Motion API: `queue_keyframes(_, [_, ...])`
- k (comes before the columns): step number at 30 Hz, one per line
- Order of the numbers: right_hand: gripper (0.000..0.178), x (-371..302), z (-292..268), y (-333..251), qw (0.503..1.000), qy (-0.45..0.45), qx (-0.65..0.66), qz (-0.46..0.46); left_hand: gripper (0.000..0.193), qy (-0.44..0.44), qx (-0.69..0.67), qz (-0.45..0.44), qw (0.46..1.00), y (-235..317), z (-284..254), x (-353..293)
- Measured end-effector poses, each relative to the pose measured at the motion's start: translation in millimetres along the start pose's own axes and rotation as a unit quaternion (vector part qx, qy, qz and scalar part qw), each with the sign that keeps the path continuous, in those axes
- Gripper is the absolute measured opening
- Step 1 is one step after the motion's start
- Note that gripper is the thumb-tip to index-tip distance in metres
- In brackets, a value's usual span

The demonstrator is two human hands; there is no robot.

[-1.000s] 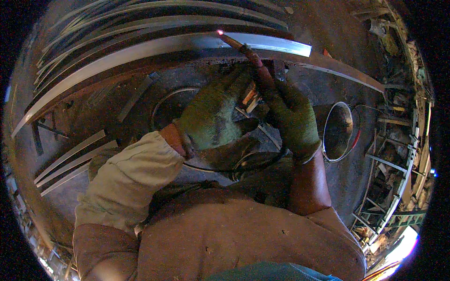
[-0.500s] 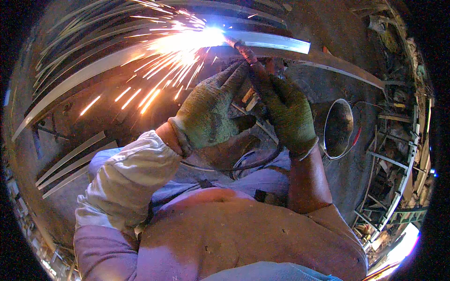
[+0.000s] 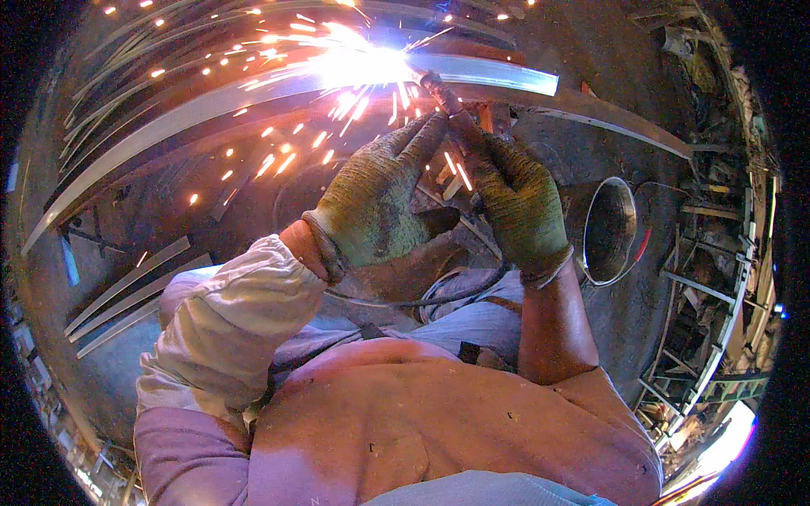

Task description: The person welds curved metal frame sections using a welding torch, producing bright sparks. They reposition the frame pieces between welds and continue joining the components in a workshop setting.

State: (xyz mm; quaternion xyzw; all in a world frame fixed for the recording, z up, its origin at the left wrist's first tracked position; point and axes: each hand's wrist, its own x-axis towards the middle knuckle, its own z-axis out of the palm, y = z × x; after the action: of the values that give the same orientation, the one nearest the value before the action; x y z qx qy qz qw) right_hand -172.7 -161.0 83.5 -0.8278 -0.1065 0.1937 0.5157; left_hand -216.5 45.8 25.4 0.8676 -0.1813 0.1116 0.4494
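From my feed, the white glare (image 3: 363, 63) swallows the tip of the welding rod (image 3: 440, 91) and the spot on the long metal strip (image 3: 211, 105) that it meets, so I cannot tell whether they touch. My gloved right hand (image 3: 516, 202) wraps the holder so fully that its handle is out of sight, and my left hand (image 3: 375, 207) hides part of the cable (image 3: 439, 295) behind the palm. The clutter of frames (image 3: 717, 278) at the right rim is too bent and small for me to tell apart.
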Motion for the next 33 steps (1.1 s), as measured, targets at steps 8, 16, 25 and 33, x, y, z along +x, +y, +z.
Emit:
queue_keyframes(8, [0.039,2,2,-2,0.999,0.007,-0.044,-0.003,0.104,0.050,-0.038,0.058,0.996,-7,8,0])
queue_keyframes(16, [0.038,5,-3,13,0.991,0.005,-0.121,-0.060,0.097,0.031,-0.055,0.048,0.997,-6,6,0])
queue_keyframes(25, [0.038,7,0,16,0.991,0.002,-0.077,-0.111,0.098,0.049,-0.008,0.064,0.997,-4,6,2])
queue_keyframes(33, [0.037,2,-3,1,0.997,-0.003,-0.080,-0.004,0.101,0.000,-0.054,0.019,0.998,2,-3,3])
